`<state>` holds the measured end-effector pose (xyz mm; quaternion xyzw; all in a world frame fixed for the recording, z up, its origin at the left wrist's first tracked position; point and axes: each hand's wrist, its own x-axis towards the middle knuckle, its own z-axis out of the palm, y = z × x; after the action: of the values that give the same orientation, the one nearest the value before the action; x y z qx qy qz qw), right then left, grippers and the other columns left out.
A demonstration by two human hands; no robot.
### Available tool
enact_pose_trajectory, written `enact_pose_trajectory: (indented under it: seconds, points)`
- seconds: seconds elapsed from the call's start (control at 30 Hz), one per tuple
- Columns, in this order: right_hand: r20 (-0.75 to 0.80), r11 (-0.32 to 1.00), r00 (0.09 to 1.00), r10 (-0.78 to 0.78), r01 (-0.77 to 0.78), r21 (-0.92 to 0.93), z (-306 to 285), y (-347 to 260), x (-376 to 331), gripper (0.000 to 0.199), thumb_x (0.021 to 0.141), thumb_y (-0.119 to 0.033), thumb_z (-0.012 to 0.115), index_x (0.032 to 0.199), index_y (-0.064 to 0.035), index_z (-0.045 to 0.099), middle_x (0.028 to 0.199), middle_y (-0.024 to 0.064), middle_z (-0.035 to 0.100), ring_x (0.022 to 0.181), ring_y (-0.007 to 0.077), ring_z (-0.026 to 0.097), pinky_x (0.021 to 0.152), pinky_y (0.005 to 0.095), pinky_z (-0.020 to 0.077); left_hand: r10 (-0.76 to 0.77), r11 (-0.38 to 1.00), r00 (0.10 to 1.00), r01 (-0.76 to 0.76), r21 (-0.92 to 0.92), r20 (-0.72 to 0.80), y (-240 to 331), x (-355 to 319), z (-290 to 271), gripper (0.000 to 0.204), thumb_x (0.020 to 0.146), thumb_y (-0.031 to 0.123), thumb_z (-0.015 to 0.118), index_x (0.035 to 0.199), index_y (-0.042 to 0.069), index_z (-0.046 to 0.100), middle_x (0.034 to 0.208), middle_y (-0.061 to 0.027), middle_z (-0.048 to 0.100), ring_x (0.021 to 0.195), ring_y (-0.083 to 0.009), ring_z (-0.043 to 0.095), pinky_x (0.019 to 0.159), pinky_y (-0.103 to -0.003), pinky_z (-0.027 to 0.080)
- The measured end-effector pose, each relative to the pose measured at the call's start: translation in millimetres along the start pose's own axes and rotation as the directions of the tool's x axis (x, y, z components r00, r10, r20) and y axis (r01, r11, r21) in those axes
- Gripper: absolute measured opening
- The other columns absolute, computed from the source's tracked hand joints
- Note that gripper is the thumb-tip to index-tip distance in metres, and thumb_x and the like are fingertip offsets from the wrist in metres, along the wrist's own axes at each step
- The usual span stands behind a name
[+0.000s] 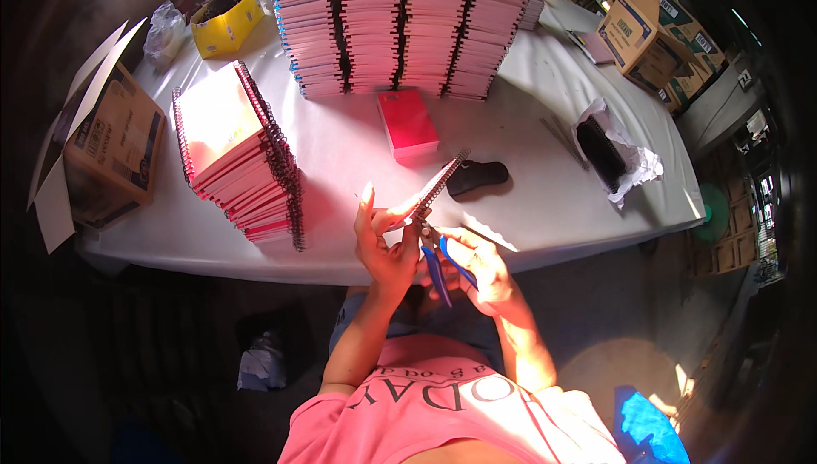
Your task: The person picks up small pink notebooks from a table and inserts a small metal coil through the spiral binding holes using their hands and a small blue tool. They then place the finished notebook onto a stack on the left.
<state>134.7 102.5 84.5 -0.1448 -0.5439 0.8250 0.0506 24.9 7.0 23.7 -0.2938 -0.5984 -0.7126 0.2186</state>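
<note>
Near the table's front edge, my left hand [383, 243] grips a spiral notebook [441, 183] seen almost edge-on, its dark coil slanting up to the right. My left index finger points upward, off the notebook. In my right hand [487, 270] are small cutting pliers [436, 273] with blue handles, the fingers wrapped round them. The plier jaws are at the near end of the coil; whether they touch the wire I cannot tell. Just beyond the notebook lie a black case [478, 177] and a small stack of red-covered paper blocks [408, 124].
A tall stack of red spiral notebooks [234, 149] stands left on the white-covered table [340, 166]. Rows of piled notebooks [396, 30] line the back. Cartons [111, 141] sit at both sides, with a yellow box [228, 23] behind. Black coils [601, 153] lie on crumpled paper at right.
</note>
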Motion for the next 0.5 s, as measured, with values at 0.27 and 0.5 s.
enact_pose_trajectory:
  seconds: [0.27, 0.5]
  points:
    - [-0.286, 0.161, 0.786, -0.549, -0.236, -0.958, -117, 34, 8, 0.032, 0.082, -0.015, 0.063, 0.113, -0.01, 0.061, 0.106, 0.0128, 0.059, 0.105, 0.0318, 0.054, 0.094, 0.0472, 0.0373, -0.281, 0.929, 0.954, 0.242, -0.281, -0.107, 13, 28, -2, 0.045, 0.083, 0.002, 0.068, 0.124, 0.004, 0.048, 0.092, 0.0003, 0.048, 0.082, -0.0068, 0.048, 0.079, -0.02, 0.041]
    - [-0.05, 0.836, 0.862, -0.505, 0.474, -0.278, -19, -13, 55, 0.059, 0.088, -0.03, 0.064, 0.137, -0.0065, 0.039, 0.117, 0.0136, 0.053, 0.112, 0.0228, 0.053, 0.095, 0.0418, 0.0432, -0.409, 0.706, 0.912, 0.297, -0.642, -0.027, 36, 41, -12, 0.034, 0.095, 0.007, 0.047, 0.129, 0.007, 0.042, 0.112, -0.0034, 0.044, 0.098, -0.0084, 0.046, 0.092, -0.022, 0.038]
